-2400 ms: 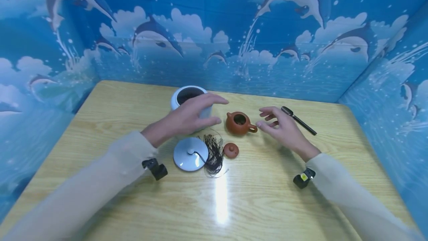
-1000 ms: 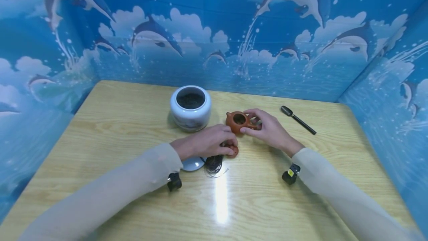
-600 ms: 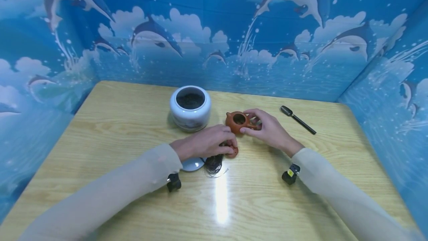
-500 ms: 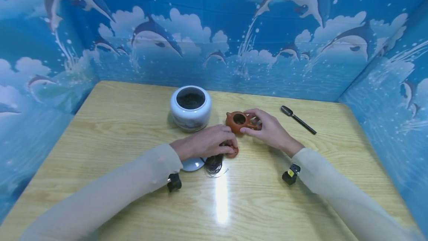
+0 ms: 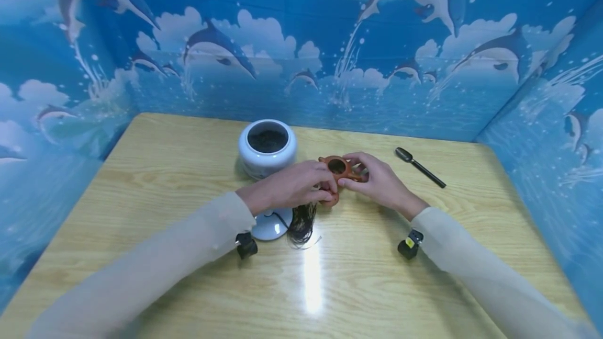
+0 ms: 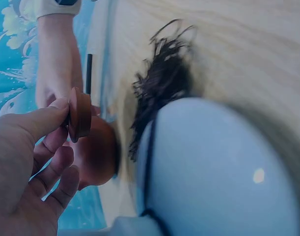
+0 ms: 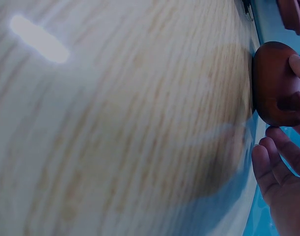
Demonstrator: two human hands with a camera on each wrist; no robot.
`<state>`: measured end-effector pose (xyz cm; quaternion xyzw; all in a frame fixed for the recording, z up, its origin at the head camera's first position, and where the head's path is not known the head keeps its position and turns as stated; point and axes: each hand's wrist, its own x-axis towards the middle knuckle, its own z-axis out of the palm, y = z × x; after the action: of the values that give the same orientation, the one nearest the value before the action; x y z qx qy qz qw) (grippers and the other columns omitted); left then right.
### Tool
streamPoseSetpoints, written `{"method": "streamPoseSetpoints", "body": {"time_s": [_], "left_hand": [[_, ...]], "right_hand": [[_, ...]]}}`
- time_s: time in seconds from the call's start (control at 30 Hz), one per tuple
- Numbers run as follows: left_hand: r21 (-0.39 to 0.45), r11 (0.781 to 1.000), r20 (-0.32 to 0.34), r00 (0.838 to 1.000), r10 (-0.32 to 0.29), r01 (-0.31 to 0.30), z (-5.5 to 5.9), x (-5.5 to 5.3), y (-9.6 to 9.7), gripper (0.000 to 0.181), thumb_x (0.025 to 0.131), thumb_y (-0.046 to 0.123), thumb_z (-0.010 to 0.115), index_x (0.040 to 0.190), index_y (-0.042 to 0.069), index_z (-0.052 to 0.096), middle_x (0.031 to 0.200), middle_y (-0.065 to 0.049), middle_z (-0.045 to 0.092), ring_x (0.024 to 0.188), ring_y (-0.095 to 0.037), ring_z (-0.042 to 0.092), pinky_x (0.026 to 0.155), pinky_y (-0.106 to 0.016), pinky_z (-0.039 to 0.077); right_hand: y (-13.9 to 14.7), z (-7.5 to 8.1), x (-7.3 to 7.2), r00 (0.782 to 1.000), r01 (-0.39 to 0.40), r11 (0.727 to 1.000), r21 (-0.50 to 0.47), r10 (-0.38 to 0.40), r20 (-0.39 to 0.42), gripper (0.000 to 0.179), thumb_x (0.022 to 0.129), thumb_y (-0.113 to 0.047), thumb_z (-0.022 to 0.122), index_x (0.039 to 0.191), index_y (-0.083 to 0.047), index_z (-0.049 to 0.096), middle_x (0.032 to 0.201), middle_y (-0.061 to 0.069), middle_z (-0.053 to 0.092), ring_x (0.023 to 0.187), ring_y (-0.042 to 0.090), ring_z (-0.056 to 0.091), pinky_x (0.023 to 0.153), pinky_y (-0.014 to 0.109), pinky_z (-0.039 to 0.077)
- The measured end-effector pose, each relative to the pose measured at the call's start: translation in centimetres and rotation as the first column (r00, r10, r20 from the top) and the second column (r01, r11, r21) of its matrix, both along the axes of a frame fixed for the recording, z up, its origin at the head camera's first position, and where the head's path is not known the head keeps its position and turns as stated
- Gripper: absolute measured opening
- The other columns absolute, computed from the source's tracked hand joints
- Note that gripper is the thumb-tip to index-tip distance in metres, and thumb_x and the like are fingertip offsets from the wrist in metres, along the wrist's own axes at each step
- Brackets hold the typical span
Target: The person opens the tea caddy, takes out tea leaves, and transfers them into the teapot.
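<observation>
My left hand [image 5: 299, 184] pinches a small reddish-brown teapot lid [image 6: 80, 114] by its knob between thumb and forefinger; the other fingers are loosely bent. The lid is raised off the table, just in front of the matching clay teapot [image 7: 275, 78]. With thumb and fingers on either side of its body near the handle, my right hand [image 5: 382, 181] holds this teapot, which stands upright on the table. Its top is uncovered, and dark contents show inside. The left hand partly covers the spout side in the head view.
A white porcelain jar [image 5: 265, 161] with dark contents stands uncovered behind my left hand. Its white lid [image 5: 269, 231], with a dark tassel [image 5: 303, 226], lies on the wooden table [image 5: 377, 281]. A black scoop [image 5: 425, 171] lies at the right. A dolphin-print cloth [image 5: 301, 30] hangs behind.
My left hand came down to the teapot lid, took hold of it and has now lifted it towards the teapot. Earlier, my right hand moved in and took hold of the teapot.
</observation>
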<state>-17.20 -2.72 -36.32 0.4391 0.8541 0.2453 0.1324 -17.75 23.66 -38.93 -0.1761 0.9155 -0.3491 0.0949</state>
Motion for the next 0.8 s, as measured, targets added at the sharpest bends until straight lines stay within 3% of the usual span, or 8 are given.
{"method": "streamPoseSetpoints", "body": {"time_s": [0.2, 0.47, 0.6, 0.8], "left_hand": [[0.006, 0.999, -0.007, 0.999, 0.046, -0.046, 0.8, -0.5, 0.2, 0.018, 0.107, 0.03, 0.071, 0.123, 0.022, 0.077, 0.127, 0.003, 0.071, 0.124, -0.016, 0.064, 0.11, -0.036, 0.056], [-0.004, 0.996, -0.058, 0.994, 0.091, -0.091, 1.2, -1.3, 1.0, 0.02, 0.109, 0.03, 0.069, 0.124, 0.02, 0.077, 0.117, 0.002, 0.069, 0.106, -0.013, 0.063, 0.092, -0.031, 0.059], [-0.01, 0.989, -0.078, 0.986, 0.144, -0.146, 1.4, -1.6, 1.6, 0.023, 0.11, 0.031, 0.067, 0.127, 0.02, 0.077, 0.117, 0.002, 0.068, 0.102, -0.012, 0.062, 0.086, -0.03, 0.058], [0.024, 0.974, -0.097, 0.969, 0.227, -0.225, 1.5, -2.1, 2.4, 0.021, 0.111, 0.03, 0.065, 0.127, 0.02, 0.076, 0.118, 0.003, 0.068, 0.105, -0.011, 0.063, 0.09, -0.029, 0.059]], "right_hand": [[0.1, -0.1, 0.0, 1.0, -0.004, 1.0, -0.003, 0.004, -0.006, 0.071, 0.099, -0.042, 0.083, 0.157, -0.015, 0.054, 0.134, 0.01, 0.07, 0.114, 0.027, 0.071, 0.096, 0.049, 0.064], [0.1, -0.1, -0.1, 1.0, -0.008, 1.0, -0.003, 0.008, -0.018, 0.067, 0.1, -0.032, 0.083, 0.157, -0.013, 0.054, 0.134, 0.01, 0.07, 0.117, 0.028, 0.069, 0.1, 0.049, 0.064], [0.1, -0.1, -0.1, 1.0, -0.014, 1.0, -0.01, 0.014, -0.015, 0.067, 0.1, -0.034, 0.082, 0.157, -0.014, 0.054, 0.135, 0.009, 0.07, 0.118, 0.027, 0.069, 0.099, 0.049, 0.064], [0.2, -0.1, -0.1, 1.0, -0.007, 1.0, -0.012, 0.007, -0.002, 0.069, 0.099, -0.043, 0.082, 0.157, -0.018, 0.055, 0.138, 0.008, 0.069, 0.114, 0.027, 0.07, 0.097, 0.049, 0.064]]}}
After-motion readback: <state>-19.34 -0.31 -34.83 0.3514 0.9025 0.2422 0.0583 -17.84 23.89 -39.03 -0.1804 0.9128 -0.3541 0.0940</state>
